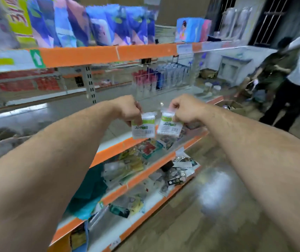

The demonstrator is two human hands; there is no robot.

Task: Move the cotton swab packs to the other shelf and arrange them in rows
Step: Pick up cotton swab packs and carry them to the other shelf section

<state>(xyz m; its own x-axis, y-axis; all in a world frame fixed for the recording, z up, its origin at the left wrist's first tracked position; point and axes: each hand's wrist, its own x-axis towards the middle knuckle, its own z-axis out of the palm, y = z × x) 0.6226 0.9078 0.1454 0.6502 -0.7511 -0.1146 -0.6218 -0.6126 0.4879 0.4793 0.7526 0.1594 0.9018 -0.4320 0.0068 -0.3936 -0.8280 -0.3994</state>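
Both my arms reach forward over a store rack. My left hand (130, 110) pinches the top of one clear cotton swab pack (144, 127) with a green and white label. Beside it, my right hand (184, 109) pinches a second, similar cotton swab pack (169, 125). The two packs hang side by side in the air, almost touching, above the orange-edged white shelf (114, 149) in the middle of the rack. The frame is blurred.
An upper shelf (98, 55) carries several blue and pink packets. Lower shelves (143, 174) hold scattered small packets. A wire basket (161, 79) of bottles stands behind. Two people (291, 75) are at the right on the tiled floor (218, 197).
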